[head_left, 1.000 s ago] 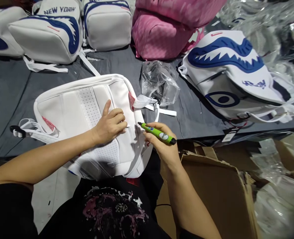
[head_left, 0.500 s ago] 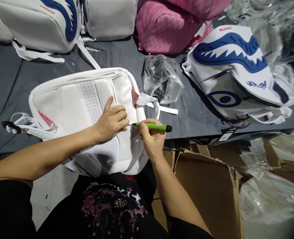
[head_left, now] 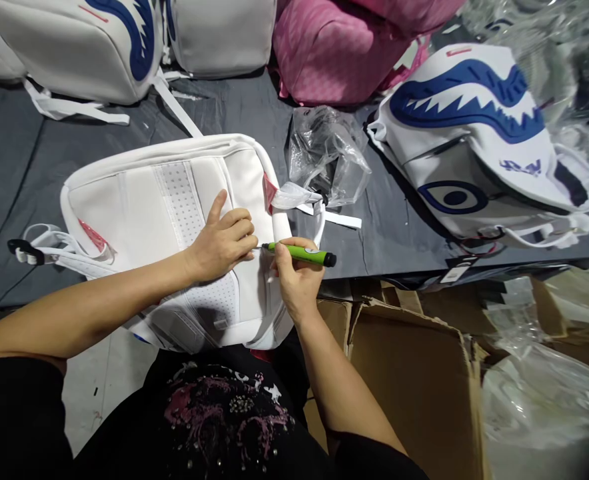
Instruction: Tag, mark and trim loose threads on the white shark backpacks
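Note:
A white backpack [head_left: 139, 220] lies with its back panel up on the dark table, its near end hanging over the edge toward my body. My left hand [head_left: 224, 243] rests on it, fingers bent and pressed to the panel at a seam, one finger raised; its thumb is hidden. In my right hand [head_left: 298, 280] is a green marker pen [head_left: 307, 254], gripped between thumb and fingers. Its thin dark tip points left and meets the backpack beside my left fingertips. What lies under the tip is too small to make out.
A white-and-blue backpack [head_left: 444, 147] with a tag [head_left: 457, 270] lies to the right. Crumpled clear plastic [head_left: 327, 157] sits between. Pink bags [head_left: 339, 57] and more white backpacks [head_left: 74, 50] line the back. Below the table edge [head_left: 374, 275] stands a cardboard box [head_left: 414, 373] beside plastic wrap [head_left: 544, 400].
My right hand and the marker pen have shifted slightly left, toward my left fingers. My left hand stays on the backpack. The whole view has moved a little.

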Available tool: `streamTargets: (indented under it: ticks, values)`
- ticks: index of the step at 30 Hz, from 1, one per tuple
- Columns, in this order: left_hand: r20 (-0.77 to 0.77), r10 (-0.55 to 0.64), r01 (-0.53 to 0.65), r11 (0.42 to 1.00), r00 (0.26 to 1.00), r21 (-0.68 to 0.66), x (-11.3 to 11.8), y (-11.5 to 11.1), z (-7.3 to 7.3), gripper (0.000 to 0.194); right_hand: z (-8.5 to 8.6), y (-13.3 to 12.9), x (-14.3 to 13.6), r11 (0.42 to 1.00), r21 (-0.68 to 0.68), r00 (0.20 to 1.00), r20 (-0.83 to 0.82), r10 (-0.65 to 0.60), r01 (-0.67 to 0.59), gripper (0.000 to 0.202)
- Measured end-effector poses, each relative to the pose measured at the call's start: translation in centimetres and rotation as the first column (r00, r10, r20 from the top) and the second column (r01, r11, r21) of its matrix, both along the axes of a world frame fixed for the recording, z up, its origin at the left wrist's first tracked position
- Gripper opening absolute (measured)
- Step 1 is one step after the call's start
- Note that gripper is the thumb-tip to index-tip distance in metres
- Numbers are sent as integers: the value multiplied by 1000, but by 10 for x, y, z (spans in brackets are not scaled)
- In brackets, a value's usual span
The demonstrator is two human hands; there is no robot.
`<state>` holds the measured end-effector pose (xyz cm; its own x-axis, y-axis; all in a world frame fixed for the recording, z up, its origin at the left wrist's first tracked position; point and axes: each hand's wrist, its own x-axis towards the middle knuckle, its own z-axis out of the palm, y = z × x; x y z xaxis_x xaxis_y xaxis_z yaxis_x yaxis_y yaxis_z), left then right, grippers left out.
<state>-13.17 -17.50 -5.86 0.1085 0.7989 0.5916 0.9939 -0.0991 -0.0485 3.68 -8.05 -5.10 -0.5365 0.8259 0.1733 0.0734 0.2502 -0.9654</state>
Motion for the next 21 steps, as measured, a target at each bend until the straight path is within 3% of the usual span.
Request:
streamTargets:
  ticks: [6, 16, 21]
  values:
    - [28, -27, 26, 999, 999, 33, -1, 0, 0, 24, 3, -1, -3, 999, 3, 999, 26, -39, 39, 23]
    - [156, -34, 46, 996, 987, -70, -2, -1, -7, 18, 2, -2, -5, 995, -65, 996, 34, -78, 81, 27]
    - [123, -24, 31, 998, 992, -59, -3, 0, -5, 20, 3, -4, -6, 993, -96, 997, 19, -72, 73, 25]
